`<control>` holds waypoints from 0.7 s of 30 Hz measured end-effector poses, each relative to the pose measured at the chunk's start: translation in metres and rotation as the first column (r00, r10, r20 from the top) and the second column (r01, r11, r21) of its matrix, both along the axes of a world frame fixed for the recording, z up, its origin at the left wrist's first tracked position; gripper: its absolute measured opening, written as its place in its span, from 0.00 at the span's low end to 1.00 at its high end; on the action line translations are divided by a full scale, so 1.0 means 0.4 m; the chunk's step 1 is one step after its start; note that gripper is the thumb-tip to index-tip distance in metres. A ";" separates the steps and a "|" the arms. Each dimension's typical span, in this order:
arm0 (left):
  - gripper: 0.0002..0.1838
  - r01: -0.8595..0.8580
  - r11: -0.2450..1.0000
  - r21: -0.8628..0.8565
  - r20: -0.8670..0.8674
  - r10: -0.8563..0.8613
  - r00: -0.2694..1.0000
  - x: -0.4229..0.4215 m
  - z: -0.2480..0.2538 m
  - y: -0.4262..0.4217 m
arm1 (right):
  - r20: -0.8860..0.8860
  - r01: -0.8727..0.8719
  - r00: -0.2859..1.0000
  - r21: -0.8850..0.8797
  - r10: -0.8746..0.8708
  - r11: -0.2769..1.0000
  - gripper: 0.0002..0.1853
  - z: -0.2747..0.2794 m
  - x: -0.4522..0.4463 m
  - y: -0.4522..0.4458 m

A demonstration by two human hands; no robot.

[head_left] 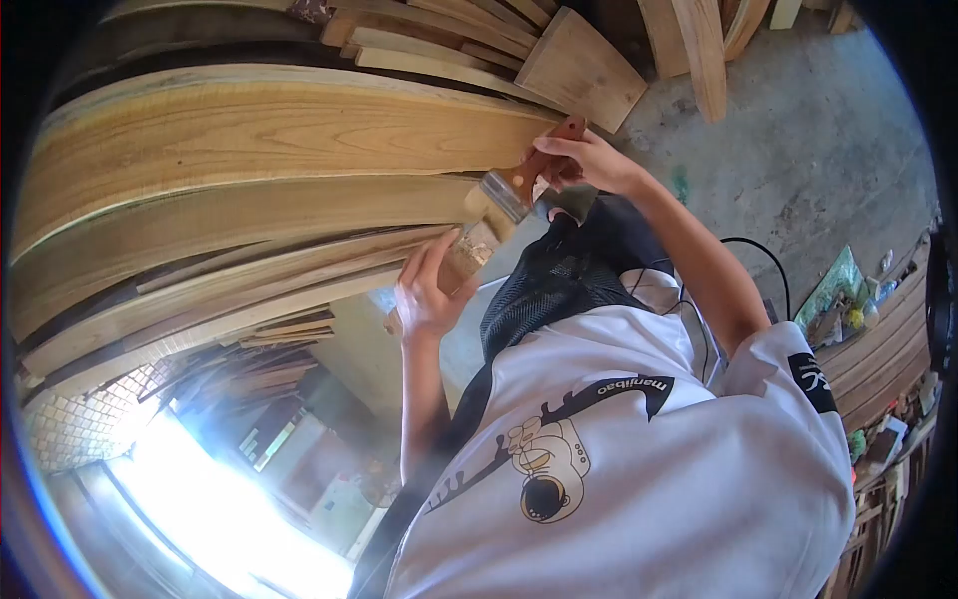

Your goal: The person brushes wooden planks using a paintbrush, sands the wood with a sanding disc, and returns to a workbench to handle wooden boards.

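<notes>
A wide paintbrush (506, 198) with a reddish-brown wooden handle, a metal band and pale bristles slants across the middle of the view. My right hand (584, 162) is closed round its handle, near the end with the hole. At the bristle end, my left hand (429, 290) has its fingers on one side and its thumb on the other, pinching the pale bristles (477, 246). Beside both hands lies a long, light wooden board (279, 128) with visible grain, and further boards (249, 215) run below it in the view.
More planks (439, 40) are stacked at the top, with a short wide board (582, 68) sticking out. A grey concrete floor (798, 130) lies to the right, where a black cable (778, 260) curves. Wood slats (878, 349) and litter (848, 299) are at the far right. Bright light enters lower left.
</notes>
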State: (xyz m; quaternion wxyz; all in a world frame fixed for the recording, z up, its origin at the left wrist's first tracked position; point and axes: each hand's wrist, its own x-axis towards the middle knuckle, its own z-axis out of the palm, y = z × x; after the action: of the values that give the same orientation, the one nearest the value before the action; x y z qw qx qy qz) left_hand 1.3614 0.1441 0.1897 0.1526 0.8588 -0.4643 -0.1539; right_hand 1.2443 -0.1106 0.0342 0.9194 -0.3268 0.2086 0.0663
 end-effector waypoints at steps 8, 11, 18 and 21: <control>0.32 -0.046 0.996 0.081 -0.001 0.046 0.999 0.020 -0.021 -0.018 | -0.328 -0.328 0.945 -0.944 0.003 0.038 0.16 -0.323 -0.016 -0.018; 0.31 -0.051 0.996 0.074 0.017 0.050 0.999 0.027 -0.019 -0.022 | -0.147 -0.113 0.988 -0.477 0.048 0.871 0.18 -0.254 0.017 -0.016; 0.29 -0.091 0.993 0.072 -0.009 0.092 0.996 0.037 -0.014 -0.030 | -0.368 -0.238 0.928 -0.702 -0.056 0.671 0.22 -0.377 0.044 -0.044; 0.28 -0.096 0.994 0.054 -0.015 0.097 0.995 0.037 -0.010 -0.037 | -0.350 -0.360 0.933 -0.913 0.086 0.192 0.23 -0.319 0.045 -0.053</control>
State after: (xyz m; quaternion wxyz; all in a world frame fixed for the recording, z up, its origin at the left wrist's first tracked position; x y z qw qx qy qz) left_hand 1.3762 0.1294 0.1856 0.1411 0.8827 -0.4165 -0.1660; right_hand 1.2622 -0.1318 -0.0933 0.4672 -0.8417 0.2547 0.0921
